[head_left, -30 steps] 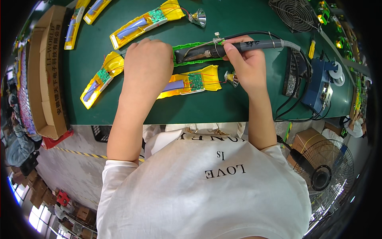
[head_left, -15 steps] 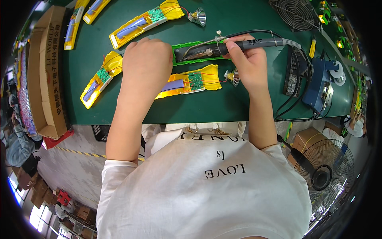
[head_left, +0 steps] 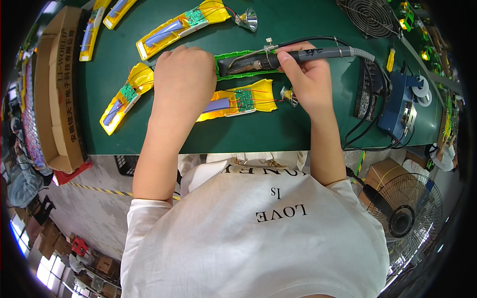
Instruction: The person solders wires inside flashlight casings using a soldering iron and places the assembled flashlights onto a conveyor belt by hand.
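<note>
My right hand (head_left: 310,72) grips a dark soldering iron (head_left: 318,53) with a solder feed tube clamped along it. The iron's tip end points left and lies over a long green plastic casing (head_left: 248,76) with a dark inside. My left hand (head_left: 183,74) is closed in a fist at the casing's left end; its fingers are hidden from above, so what they hold does not show. Just below the casing lies a yellow flashlight shell (head_left: 266,94) with a blue battery (head_left: 216,105), a green circuit board (head_left: 244,101) and a wired reflector (head_left: 289,97).
More yellow shells with boards lie at upper left (head_left: 164,38) and left (head_left: 112,116). A blue soldering station (head_left: 392,107) with a solder spool (head_left: 422,94) stands right, its cables hanging nearby. A cardboard box (head_left: 59,89) borders the left edge; a round fan grille (head_left: 366,17) lies at upper right.
My right hand and the soldering iron have shifted slightly left. My left hand stays almost where it was, still closed.
</note>
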`<state>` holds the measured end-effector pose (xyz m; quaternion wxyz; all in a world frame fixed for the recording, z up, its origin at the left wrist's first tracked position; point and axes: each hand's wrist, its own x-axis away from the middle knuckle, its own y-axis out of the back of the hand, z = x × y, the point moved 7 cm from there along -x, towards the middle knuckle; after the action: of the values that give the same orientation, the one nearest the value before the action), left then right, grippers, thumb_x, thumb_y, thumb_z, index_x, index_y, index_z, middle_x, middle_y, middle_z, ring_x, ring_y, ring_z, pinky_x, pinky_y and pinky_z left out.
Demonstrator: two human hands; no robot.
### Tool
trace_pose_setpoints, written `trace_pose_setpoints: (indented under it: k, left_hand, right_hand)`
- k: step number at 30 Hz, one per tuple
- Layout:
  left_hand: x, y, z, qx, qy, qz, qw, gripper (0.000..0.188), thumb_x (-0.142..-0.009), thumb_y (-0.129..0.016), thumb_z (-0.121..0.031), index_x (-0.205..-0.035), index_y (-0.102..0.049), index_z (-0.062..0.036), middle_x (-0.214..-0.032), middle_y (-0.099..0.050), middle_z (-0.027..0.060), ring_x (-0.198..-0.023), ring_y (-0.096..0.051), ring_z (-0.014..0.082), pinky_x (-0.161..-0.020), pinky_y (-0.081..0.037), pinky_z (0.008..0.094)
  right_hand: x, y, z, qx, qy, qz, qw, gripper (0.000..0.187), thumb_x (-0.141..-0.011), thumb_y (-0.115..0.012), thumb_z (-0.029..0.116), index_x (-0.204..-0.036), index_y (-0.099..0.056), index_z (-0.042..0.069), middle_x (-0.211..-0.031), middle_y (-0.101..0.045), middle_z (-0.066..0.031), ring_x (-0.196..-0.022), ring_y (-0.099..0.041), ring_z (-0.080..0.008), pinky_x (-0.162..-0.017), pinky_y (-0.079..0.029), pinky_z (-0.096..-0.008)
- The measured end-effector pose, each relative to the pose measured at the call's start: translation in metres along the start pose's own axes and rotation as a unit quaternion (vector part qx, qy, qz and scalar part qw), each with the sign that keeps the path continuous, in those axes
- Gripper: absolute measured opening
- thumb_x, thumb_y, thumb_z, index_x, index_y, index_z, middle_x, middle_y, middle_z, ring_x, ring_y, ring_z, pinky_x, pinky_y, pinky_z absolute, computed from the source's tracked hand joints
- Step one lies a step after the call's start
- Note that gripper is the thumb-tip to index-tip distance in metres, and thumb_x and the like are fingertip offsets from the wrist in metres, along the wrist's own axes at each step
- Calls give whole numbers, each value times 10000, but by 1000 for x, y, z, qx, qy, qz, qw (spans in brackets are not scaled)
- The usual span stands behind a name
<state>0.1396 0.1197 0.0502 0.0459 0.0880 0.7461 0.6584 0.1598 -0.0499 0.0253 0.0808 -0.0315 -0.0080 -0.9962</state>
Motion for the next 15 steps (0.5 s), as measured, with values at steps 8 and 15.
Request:
trace_pose_setpoints:
  k: [8,15]
  left_hand:
    - [0,0,-1,-1,-5,-10,1000,86,-663,-541,-79,-636,-620,-57,-662,-574,100,-703,-559,249,-663,-445,356]
    - [0,0,0,5,-2,-8,1000,89,-661,-539,-79,-637,-620,-53,-666,-578,103,-692,-559,254,-654,-448,358]
  right_hand:
    - [0,1,1,24,7,2,1000,141,-784,-599,102,-836,-553,-21,-694,-526,12,-613,-441,-22,-544,-372,-171]
    - [0,1,0,14,2,7,1000,130,-788,-595,98,-839,-553,-15,-698,-528,11,-620,-449,-21,-543,-371,-169]
